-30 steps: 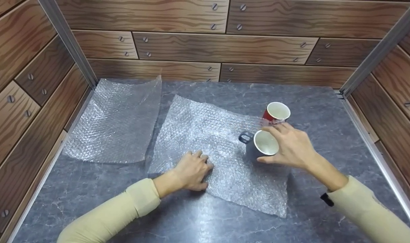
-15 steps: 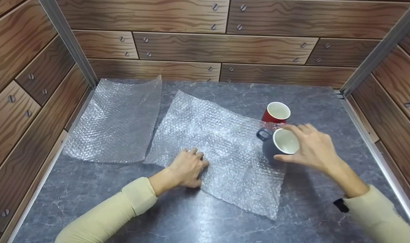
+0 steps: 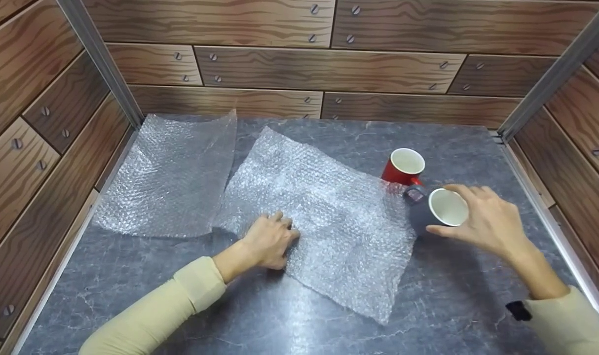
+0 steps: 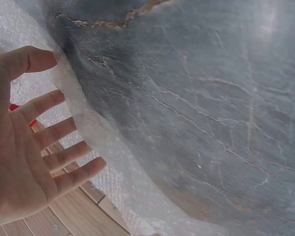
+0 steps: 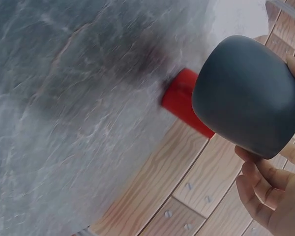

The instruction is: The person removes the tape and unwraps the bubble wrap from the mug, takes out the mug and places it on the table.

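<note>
A dark grey mug (image 3: 420,216) with a white inside is in my right hand (image 3: 494,224), thumb and fingers pinching it across the rim. The right wrist view shows the mug's smooth side (image 5: 246,96), tilted in the grip. Its handle points left, over the right edge of a bubble wrap sheet (image 3: 339,231). On the near left edge of that sheet rests my left hand (image 3: 269,241), fingers spread and tips on the wrap. In the left wrist view, the left palm (image 4: 19,167) holds nothing. A red mug (image 3: 395,171) stands just behind the grey one.
Another bubble wrap sheet (image 3: 173,177) lies flat at the left, its far right corner raised. Wood-patterned walls (image 3: 260,69) enclose the grey marbled table (image 3: 240,310) at the back and sides, with metal posts (image 3: 551,74) at the corners.
My right hand has carried the grey mug rightward, from above the bubble wrap to past its right edge. My left hand and the sheet have shifted slightly left, uncovering more of the red mug.
</note>
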`<state>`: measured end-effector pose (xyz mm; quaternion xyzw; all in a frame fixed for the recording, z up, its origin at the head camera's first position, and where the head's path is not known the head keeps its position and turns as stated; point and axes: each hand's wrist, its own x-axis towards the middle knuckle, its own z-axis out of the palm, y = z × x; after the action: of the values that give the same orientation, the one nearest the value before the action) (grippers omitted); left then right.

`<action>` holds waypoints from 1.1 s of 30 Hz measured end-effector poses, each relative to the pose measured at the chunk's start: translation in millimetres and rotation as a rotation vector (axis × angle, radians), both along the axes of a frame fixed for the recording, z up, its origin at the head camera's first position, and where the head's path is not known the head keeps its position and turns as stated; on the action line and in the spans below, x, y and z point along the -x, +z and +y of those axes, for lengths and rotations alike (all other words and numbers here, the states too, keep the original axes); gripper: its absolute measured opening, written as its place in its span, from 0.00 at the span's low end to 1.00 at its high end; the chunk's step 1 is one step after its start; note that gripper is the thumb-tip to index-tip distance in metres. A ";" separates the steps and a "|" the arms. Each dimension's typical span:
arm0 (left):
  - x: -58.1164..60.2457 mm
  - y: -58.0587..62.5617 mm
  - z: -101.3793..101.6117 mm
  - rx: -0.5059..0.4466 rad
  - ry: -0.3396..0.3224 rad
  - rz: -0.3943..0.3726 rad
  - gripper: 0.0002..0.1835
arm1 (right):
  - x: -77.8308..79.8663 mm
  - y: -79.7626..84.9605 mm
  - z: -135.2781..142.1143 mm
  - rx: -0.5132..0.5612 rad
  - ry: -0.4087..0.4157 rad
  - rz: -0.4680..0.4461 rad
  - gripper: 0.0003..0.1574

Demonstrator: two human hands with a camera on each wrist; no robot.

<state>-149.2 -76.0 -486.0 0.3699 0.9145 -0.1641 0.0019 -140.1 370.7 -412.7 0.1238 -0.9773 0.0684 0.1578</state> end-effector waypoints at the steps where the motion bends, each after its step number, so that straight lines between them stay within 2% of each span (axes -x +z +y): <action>1: 0.4 -0.1 -0.4 -0.003 0.002 -0.001 0.34 | -0.7 0.0 3.0 0.003 -0.007 0.000 0.59; 8: 1.5 -1.2 -2.4 -0.022 0.016 -0.010 0.33 | -3.9 0.3 21.7 0.025 -0.063 -0.007 0.58; 13: 2.1 -0.7 -2.6 -0.025 0.018 -0.008 0.32 | 0.0 -0.7 35.2 0.039 -0.098 -0.042 0.59; 22: 2.5 -1.1 -2.7 -0.044 0.006 0.006 0.31 | 13.8 -7.6 56.2 0.046 -0.175 -0.091 0.61; 33: 3.6 -1.5 -3.7 -0.047 0.003 0.006 0.31 | 40.9 -13.8 62.3 0.036 -0.257 -0.116 0.64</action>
<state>-152.8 -79.6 -487.5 0.3682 0.9186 -0.1436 -0.0093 -181.0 433.0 -426.5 -0.0093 -0.9912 0.0722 0.1105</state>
